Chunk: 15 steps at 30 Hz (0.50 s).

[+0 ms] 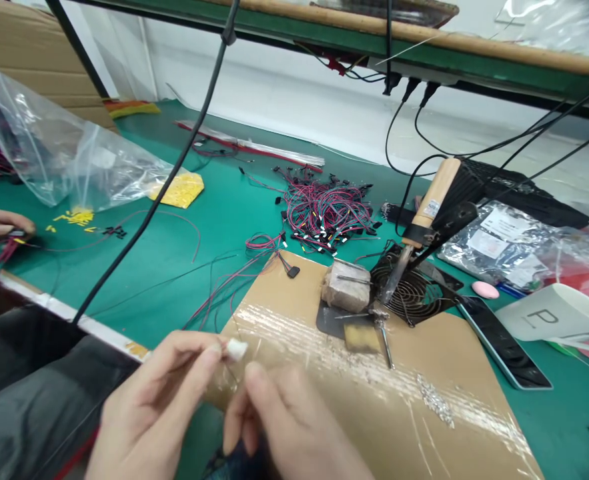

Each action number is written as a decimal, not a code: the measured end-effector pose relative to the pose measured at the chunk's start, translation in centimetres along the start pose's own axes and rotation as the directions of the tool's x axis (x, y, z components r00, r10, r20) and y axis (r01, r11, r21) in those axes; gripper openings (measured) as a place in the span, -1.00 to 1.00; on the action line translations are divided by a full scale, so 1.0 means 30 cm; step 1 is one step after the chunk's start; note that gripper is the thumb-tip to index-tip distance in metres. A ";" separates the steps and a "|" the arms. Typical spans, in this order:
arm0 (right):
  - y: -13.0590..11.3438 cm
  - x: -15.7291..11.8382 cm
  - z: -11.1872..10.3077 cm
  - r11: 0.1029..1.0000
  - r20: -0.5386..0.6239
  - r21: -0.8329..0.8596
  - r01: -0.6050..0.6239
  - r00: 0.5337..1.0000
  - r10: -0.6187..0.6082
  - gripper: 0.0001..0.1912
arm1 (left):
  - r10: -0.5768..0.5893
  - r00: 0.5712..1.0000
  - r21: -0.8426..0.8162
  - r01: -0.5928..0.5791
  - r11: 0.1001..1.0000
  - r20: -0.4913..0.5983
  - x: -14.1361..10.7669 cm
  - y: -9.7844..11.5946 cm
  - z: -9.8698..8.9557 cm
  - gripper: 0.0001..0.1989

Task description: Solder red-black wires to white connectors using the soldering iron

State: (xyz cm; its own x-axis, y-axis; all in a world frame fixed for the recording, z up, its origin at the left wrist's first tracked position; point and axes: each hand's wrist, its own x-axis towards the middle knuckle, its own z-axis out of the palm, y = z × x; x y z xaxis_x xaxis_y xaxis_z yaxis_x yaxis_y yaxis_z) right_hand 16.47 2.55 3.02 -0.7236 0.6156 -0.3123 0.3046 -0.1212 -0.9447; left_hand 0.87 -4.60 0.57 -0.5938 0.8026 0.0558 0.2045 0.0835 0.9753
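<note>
My left hand (167, 393) pinches a small white connector (237, 349) between thumb and fingertips, low in the middle of the view. Thin wires run near its fingers. Just right of it, my right hand (279, 413) is closed, thumb against curled fingers, with what it holds too small to make out. Both hands are over the near left part of a brown cardboard sheet (374, 407). Behind them, a black connector (293, 271) on red and dark wires lies at the cardboard's far edge.
A soldering iron (431, 200) leans over a black fan (414, 293) beside a block (347, 285). Tangled wires (324, 207) lie behind. At right are a phone (507, 343) and white cup (559, 312). Another person's hand (4, 227) holds wires at left. A black cable (174, 173) hangs across.
</note>
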 end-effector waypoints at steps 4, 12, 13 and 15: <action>-0.030 0.003 -0.004 0.994 0.124 0.077 0.082 0.988 -0.092 -0.23 | 0.086 0.985 0.003 -0.087 0.996 0.147 0.019 0.042 0.052 -0.72; -0.017 0.023 -0.093 0.977 -0.345 0.035 0.210 0.920 -0.185 -0.30 | 0.001 0.998 -0.082 -0.006 0.997 -0.066 0.048 0.005 0.073 -0.68; -0.003 0.012 -0.111 0.965 -0.459 -0.066 0.253 0.851 -0.254 -0.37 | -0.033 0.991 -0.122 0.017 0.992 -0.133 0.057 -0.005 0.070 -0.67; 0.034 -0.023 -0.135 0.887 -0.568 -0.281 0.366 0.682 -0.461 -0.58 | -0.113 0.964 -0.222 0.058 0.973 -0.241 0.079 -0.023 0.066 -0.63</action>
State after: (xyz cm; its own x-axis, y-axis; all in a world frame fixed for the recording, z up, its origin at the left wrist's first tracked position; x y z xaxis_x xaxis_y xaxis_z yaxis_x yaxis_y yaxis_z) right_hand 19.80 5.16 2.69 -0.2826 0.9178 0.2788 0.1794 0.3361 -0.9246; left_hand 0.86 -1.60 -0.40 -0.7828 0.6222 -0.0047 -0.0081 -0.0027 1.0000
